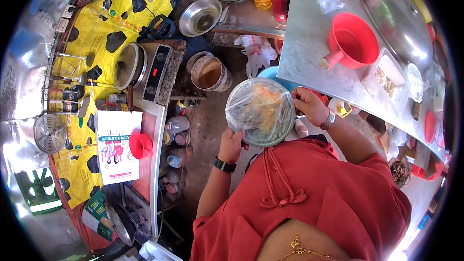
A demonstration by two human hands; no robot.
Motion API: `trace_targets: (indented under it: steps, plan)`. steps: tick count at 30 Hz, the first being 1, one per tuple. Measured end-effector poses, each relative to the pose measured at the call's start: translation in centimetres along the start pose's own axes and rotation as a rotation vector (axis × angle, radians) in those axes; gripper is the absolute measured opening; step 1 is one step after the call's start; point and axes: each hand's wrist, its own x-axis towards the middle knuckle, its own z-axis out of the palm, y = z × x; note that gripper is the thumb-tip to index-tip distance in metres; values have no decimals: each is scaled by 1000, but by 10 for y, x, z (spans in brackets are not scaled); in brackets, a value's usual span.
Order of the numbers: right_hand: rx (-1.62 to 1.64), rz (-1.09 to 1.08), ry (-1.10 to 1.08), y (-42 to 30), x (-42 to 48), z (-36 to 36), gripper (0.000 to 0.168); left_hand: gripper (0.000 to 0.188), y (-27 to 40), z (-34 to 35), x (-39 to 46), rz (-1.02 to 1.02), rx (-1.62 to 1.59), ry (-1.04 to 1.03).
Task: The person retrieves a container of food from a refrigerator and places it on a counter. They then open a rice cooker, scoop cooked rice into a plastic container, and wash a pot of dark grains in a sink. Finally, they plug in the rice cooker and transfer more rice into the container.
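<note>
A round bowl (261, 112) covered with clear plastic wrap is held in front of my body, above the floor. Through the creased film I make out orange and green contents, too blurred to name. My left hand (233, 145) grips the rim at the lower left, with the thumb on top. At the upper right, my right hand (308, 105) pinches the film and rim between thumb and fingers. Behind the bowl, a light blue basin (277, 75) is partly hidden.
To the right, a metal table (308, 43) holds a red plastic dipper (354, 41) and a large perforated metal lid (397, 21). A lidded pan (127, 66) sits on a cooktop (156, 72) at left. A dirty bucket (211, 73) stands ahead, below a steel basin (200, 17).
</note>
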Motion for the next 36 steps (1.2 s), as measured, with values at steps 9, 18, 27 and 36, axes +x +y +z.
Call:
trace_targets:
  steps: [9, 18, 27, 36]
  plan:
    - [-499, -385, 46, -20, 8, 12, 6, 20, -4, 17, 5, 38, -201, 188]
    - [-525, -476, -897, -24, 2, 115, 11, 15, -2, 31, 27, 184, 173, 292]
    - [113, -113, -456, -60, -18, 50, 8, 20, 42, 13, 33, 270, -224, 254]
    - [279, -289, -49, -116, 74, 44, 9, 22, 22, 39, 20, 43, -55, 22]
